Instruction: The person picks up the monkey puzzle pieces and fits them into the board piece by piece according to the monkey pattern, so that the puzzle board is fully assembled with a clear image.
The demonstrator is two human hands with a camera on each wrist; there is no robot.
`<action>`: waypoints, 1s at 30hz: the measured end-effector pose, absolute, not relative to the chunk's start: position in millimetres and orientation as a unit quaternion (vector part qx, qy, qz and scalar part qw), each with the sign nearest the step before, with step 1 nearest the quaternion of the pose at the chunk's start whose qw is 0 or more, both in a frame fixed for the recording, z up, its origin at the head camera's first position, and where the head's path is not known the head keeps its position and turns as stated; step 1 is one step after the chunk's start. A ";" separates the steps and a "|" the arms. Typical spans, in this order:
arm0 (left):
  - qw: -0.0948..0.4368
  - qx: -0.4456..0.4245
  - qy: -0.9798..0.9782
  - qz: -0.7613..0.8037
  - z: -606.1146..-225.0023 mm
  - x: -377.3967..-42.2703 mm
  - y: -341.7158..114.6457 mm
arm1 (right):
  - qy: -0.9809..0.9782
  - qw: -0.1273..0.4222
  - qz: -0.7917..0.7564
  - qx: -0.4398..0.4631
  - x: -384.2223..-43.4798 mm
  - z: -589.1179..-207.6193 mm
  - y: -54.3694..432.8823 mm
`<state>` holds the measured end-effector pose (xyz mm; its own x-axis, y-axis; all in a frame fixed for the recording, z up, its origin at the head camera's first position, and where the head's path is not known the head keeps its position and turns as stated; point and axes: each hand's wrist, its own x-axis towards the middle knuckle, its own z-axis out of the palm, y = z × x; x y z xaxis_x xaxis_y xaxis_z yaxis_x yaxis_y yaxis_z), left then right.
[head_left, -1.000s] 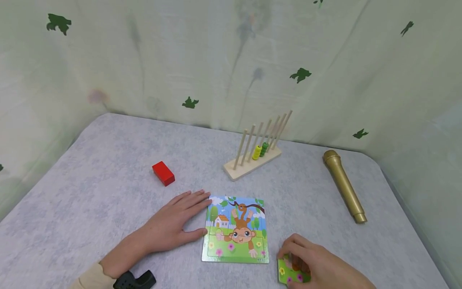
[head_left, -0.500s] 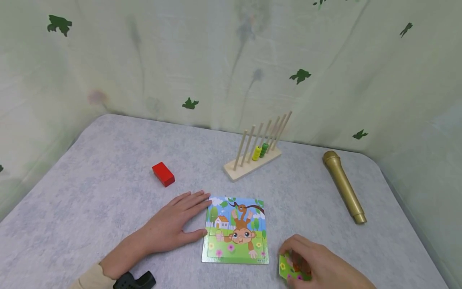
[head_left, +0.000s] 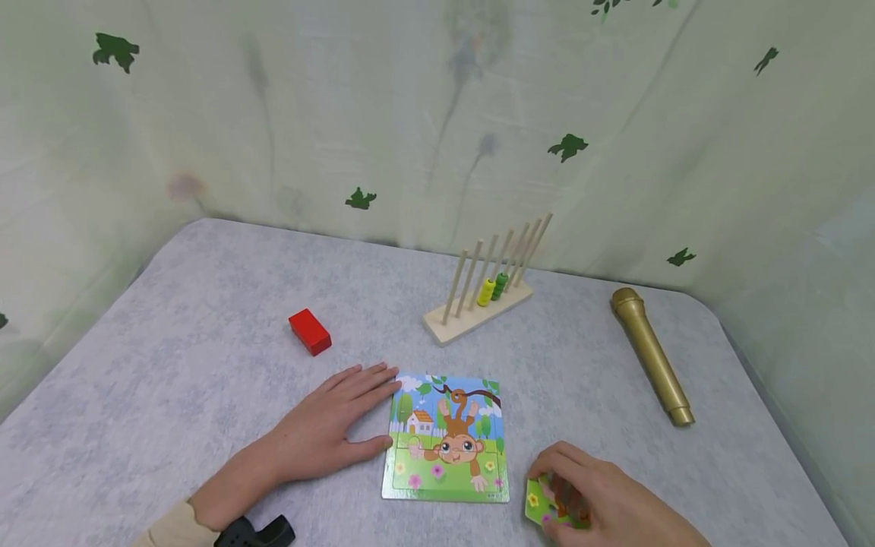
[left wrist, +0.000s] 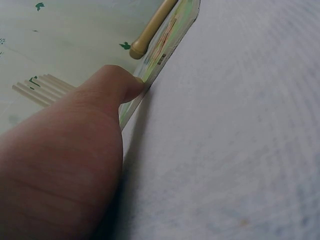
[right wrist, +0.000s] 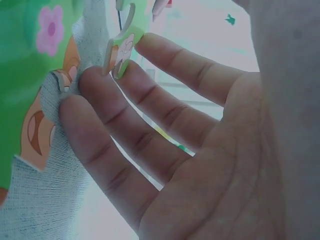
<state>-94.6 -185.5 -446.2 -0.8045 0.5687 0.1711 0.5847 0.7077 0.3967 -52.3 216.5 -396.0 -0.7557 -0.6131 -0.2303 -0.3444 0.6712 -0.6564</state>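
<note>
Right hand (head_left: 601,490) pinches jigsaw piece (right wrist: 126,47): probably light, stiff; best taken by edges. Left hand (head_left: 331,429), fingers straight, touches monkey puzzle (head_left: 447,437).

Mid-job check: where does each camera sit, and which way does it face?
Head: on the head, facing forward and down at the monkey puzzle; left hand, right hand and forearms show.
Left wrist: on that wrist, looking along the thumb to the puzzle's edge; hand base shows.
Right wrist: on that wrist, looking past palm and fingers at jigsaw pieces.
Shared: head and left wrist both show the gold microphone.
</note>
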 end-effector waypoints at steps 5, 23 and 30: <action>0.018 -0.313 -0.924 -0.220 -446.5 -94.6 -185.4 | 0.890 0.213 -0.297 -0.273 -52.1 -396.7 215.7; 0.014 -0.308 -0.926 -0.218 -445.2 -93.9 -184.9 | 0.892 0.188 -0.291 -0.290 -52.7 -398.9 215.6; 0.012 -0.311 -0.925 -0.219 -445.3 -94.1 -184.4 | 0.899 0.171 -0.277 -0.293 -53.4 -397.8 213.4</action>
